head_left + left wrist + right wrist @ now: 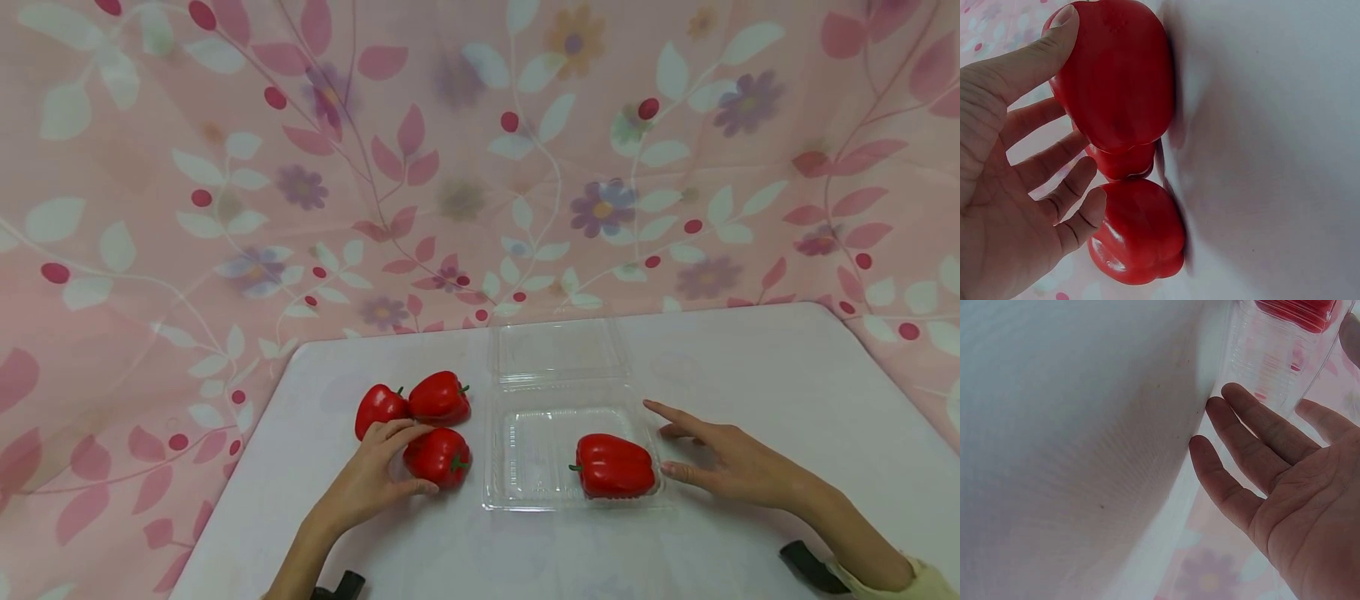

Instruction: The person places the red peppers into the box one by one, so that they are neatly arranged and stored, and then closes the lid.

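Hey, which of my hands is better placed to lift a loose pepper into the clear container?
Probably your left hand: its thumb and fingers straddle the nearest loose pepper, left of the clear container. Your right hand is empty at the container's opposite side, farther from every loose pepper.

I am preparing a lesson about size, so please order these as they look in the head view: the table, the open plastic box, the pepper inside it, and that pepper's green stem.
Largest to smallest:
1. table
2. open plastic box
3. pepper inside the box
4. green stem of that pepper
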`<state>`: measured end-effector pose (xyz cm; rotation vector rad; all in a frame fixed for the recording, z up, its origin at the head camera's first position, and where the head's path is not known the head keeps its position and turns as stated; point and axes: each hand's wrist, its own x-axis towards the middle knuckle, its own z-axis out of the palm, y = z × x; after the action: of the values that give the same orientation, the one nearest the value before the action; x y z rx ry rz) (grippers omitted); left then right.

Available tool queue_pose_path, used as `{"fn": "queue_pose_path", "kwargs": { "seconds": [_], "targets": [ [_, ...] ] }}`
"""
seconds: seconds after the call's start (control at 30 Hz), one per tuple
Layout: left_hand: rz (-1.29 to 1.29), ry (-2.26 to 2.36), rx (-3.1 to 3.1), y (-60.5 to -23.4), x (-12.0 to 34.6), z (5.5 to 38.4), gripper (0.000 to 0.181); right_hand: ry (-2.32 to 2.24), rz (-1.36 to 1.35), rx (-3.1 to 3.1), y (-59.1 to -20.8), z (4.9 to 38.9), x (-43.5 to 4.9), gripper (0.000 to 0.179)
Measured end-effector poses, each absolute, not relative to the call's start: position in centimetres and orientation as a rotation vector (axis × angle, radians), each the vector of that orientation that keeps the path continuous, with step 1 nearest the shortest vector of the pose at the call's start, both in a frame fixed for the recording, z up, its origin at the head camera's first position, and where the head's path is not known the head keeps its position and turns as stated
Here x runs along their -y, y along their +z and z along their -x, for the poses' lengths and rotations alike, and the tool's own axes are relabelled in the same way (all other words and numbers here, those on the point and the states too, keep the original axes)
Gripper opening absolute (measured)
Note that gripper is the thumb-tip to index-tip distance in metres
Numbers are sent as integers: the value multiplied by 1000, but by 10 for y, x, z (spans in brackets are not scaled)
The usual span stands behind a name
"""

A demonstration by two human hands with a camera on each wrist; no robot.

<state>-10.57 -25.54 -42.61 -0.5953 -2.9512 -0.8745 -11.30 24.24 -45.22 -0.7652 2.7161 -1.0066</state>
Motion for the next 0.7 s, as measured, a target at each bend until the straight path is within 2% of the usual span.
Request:
{"fn": "queue_pose_path", "kwargs": {
  "seconds": [0.7],
  "targets": [
    [505,-868,2979,-424,253,103,74,-1011,780,-2725,-453,112,-243,80]
  ]
}}
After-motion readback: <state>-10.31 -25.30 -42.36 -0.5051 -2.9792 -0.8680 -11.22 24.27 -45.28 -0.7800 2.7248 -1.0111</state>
